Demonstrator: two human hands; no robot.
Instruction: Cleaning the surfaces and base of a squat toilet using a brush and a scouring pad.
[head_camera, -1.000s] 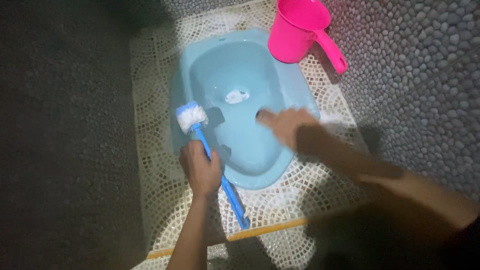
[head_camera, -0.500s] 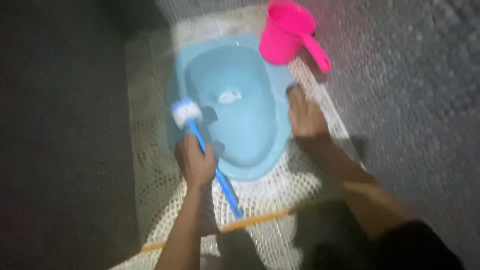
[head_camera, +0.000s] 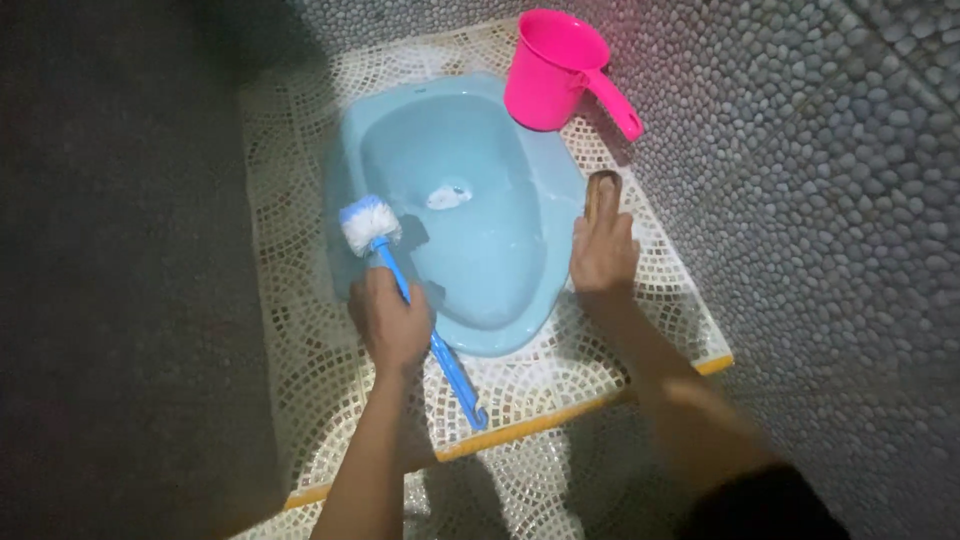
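My left hand is closed around the blue handle of a toilet brush. Its white and blue bristle head rests on the left rim of a light blue squat toilet pan. My right hand lies on the mosaic tile beside the pan's right rim, fingers reaching over a small brown oblong object. Whether the fingers grip that object I cannot tell. A pink plastic dipper with a long handle stands at the pan's far right corner.
The pan is set in a raised platform of small mosaic tiles with a yellow front edge. Grey pebble flooring lies to the right and in front. The left side is dark.
My right hand has swung from over the bowl to the tiled ledge at the right, onto the brown object. My left hand and the brush have stayed put.
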